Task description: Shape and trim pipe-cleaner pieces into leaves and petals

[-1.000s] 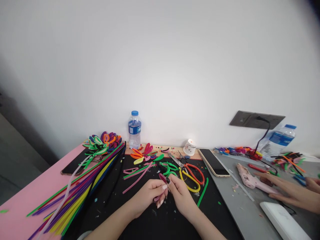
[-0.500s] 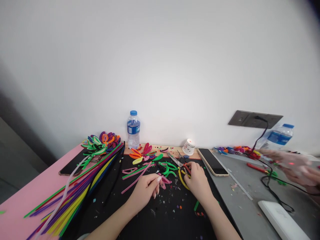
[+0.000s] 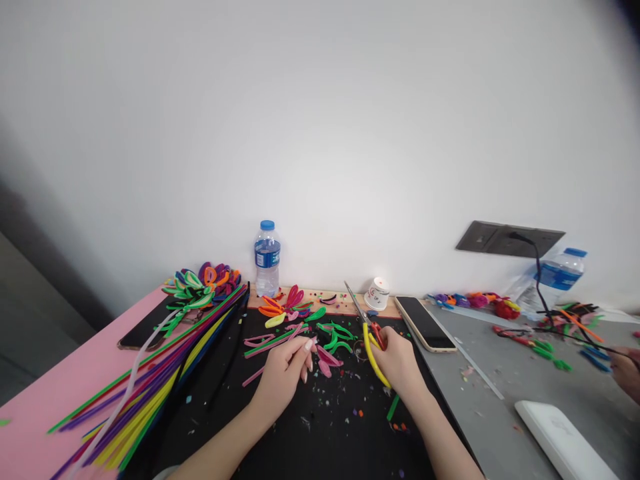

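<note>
My left hand (image 3: 289, 365) is closed in a pinch over the black mat (image 3: 320, 433), its fingertips on something small and pale that I cannot make out. Just beyond and right of those fingertips lie pink loops (image 3: 327, 360). My right hand (image 3: 397, 360) is wrapped round the yellow-handled scissors (image 3: 371, 353), whose blades point away toward the wall. Red handles (image 3: 379, 335) show beside its fingers. Green looped pieces (image 3: 337, 337) lie between the two hands, and pink strips (image 3: 259, 341) lie beyond my left hand.
Long coloured pipe cleaners (image 3: 165, 380) and a phone (image 3: 145, 327) are at left. A water bottle (image 3: 267, 260), paper cup (image 3: 377, 294) and second phone (image 3: 425, 323) stand or lie near the wall. At right are a white device (image 3: 565, 440) and another person's hand (image 3: 625, 370).
My right hand has taken hold of the yellow scissors and raised their blades. My left hand has shifted slightly left. The other person's hands have drawn back to the right, with an orange strip now visible.
</note>
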Demonstrator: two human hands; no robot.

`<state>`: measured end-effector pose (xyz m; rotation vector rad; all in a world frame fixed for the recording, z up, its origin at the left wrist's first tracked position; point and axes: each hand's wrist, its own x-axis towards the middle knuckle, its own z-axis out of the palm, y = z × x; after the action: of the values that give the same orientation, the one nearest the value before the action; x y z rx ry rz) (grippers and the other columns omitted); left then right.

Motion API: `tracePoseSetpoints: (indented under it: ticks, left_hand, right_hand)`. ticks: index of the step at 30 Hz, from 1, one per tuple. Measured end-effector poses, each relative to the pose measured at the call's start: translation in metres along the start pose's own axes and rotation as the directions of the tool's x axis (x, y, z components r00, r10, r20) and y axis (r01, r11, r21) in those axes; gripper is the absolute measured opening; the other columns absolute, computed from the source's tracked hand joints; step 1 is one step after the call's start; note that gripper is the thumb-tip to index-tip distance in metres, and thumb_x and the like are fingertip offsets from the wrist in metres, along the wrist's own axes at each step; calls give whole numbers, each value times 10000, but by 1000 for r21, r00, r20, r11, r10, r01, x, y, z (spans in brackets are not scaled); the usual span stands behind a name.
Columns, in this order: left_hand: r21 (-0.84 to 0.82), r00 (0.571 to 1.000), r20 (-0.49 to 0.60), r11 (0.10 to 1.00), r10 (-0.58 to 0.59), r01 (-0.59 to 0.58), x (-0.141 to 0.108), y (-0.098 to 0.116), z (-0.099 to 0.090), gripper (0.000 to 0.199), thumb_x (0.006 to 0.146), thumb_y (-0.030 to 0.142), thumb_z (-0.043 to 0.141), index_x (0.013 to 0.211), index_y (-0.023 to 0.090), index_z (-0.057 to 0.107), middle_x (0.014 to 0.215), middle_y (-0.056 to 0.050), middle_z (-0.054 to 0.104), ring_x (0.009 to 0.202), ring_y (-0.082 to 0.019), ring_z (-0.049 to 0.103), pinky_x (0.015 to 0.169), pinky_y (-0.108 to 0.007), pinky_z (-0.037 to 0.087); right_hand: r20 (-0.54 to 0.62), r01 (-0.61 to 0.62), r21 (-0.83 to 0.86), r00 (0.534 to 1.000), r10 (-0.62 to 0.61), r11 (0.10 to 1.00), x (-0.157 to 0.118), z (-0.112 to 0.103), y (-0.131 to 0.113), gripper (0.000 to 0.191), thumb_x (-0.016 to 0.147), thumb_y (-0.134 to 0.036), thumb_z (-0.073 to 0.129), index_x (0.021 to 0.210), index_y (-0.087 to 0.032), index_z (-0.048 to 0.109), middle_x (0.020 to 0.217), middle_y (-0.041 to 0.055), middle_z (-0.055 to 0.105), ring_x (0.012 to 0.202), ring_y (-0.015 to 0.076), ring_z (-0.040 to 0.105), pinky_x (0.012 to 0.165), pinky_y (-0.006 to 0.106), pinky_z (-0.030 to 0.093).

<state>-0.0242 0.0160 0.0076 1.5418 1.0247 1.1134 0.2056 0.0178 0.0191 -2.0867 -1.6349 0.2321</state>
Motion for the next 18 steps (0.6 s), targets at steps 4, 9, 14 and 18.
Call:
tracePoseSetpoints:
  ticks: [4,9,14,18]
  left_hand:
    - [-20,1000,-31,1000,4,-5,2,0,-1,294,885,376,436,772,151,587,574,27,510,454,-101,456,487,-210,372]
    - [-19,998,-69,1000,14,-16,3,0,-5,289,894,379,421,787,158,574,593,30,506,471,-106,461,499,-214,377]
    - [-16,996,-93,1000,15,-16,5,1,-5,286,888,379,425,759,161,560,592,33,504,468,-103,458,497,-214,371]
    - [0,997,-68,1000,27,-27,5,0,-5,281,892,365,419,753,161,553,598,30,504,468,-103,455,501,-216,370]
  right_hand:
    - [92,149,219,981,-173,964,-11,-1,-14,269,712,-341,547,605,-223,330,557,-61,384,530,119,372,493,219,274]
    - [216,260,268,922,-321,928,-28,5,-23,181,725,-308,551,758,-225,394,727,-33,496,629,138,440,573,230,347]
    - [248,340,179,892,-377,923,-32,8,-29,194,682,-236,570,684,-221,376,695,-38,490,601,130,407,561,231,298]
    - [250,349,173,889,-383,921,-32,6,-32,212,674,-215,569,647,-216,358,638,-50,461,561,116,356,526,225,252]
